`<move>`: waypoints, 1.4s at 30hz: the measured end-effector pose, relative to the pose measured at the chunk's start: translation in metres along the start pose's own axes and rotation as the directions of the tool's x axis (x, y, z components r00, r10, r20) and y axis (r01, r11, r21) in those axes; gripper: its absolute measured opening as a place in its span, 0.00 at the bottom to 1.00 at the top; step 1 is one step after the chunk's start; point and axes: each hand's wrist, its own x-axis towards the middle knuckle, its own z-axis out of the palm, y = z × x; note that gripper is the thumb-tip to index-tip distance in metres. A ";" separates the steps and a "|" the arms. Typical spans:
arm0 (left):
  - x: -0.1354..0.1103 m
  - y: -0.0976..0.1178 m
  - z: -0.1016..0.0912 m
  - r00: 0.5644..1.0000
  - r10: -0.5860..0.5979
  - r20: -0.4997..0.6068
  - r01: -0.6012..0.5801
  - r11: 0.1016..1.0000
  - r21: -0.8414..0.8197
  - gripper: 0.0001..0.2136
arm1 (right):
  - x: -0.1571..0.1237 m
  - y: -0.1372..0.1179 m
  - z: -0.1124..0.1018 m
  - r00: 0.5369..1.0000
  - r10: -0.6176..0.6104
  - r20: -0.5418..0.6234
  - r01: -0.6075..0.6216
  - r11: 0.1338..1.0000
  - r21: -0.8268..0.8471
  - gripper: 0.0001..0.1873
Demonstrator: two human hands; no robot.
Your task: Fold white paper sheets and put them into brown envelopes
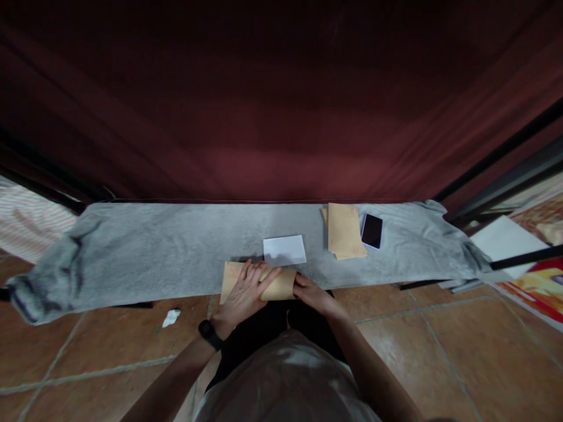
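Observation:
A brown paper envelope (280, 285) lies crosswise at the front edge of the cloth-covered bench, over my lap. My left hand (248, 288), with a black band on its wrist, rests on top of it, fingers stretched out and pressing the paper. At the envelope's right end, my right hand (308, 291) grips the edge with curled fingers. Some of those fingertips are hidden at or inside that end, so I cannot tell how deep they reach. Just beyond the envelope lies a folded white paper (284, 249).
More brown envelopes (345, 230) are stacked right of the white paper, with a dark-screened phone (372, 231) beside them. A grey cloth (167, 246) covers the bench. Behind hangs a dark red curtain (281, 146). A crumpled white scrap (171, 317) lies on the tiled floor.

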 end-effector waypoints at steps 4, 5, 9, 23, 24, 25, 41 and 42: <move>-0.005 -0.023 -0.002 0.989 -0.142 -0.037 0.142 0.990 -0.006 0.45 | 0.022 0.006 -0.019 0.992 0.100 -0.075 -0.093 0.992 0.087 0.14; -0.008 -0.029 -0.001 0.981 -0.185 -0.049 0.185 0.983 -0.012 0.46 | 0.029 0.007 -0.024 0.974 0.112 -0.197 -0.116 0.993 -0.009 0.13; -0.021 -0.044 0.008 0.943 -0.325 -0.071 0.324 0.946 -0.016 0.49 | 0.052 0.012 -0.031 0.897 0.069 -0.436 -0.269 0.868 -0.417 0.17; -0.029 -0.042 0.010 0.896 -0.443 -0.031 0.443 0.896 0.005 0.52 | 0.082 0.011 -0.016 0.872 0.240 -0.427 -0.452 0.730 -0.513 0.09; -0.029 -0.042 0.011 0.894 -0.448 -0.028 0.448 0.894 0.003 0.52 | 0.080 0.013 -0.018 0.881 0.225 -0.416 -0.432 0.740 -0.515 0.06; -0.029 -0.042 0.011 0.891 -0.453 -0.024 0.453 0.892 0.001 0.52 | 0.078 0.013 -0.019 0.889 0.210 -0.407 -0.415 0.746 -0.522 0.04; -0.034 -0.035 0.010 0.884 -0.466 -0.046 0.468 0.883 0.034 0.50 | 0.083 -0.004 0.003 0.822 0.319 -0.473 -0.545 0.681 -0.488 0.24; -0.034 -0.034 0.010 0.884 -0.465 -0.047 0.466 0.884 0.036 0.49 | 0.083 -0.003 0.003 0.823 0.307 -0.478 -0.534 0.705 -0.466 0.23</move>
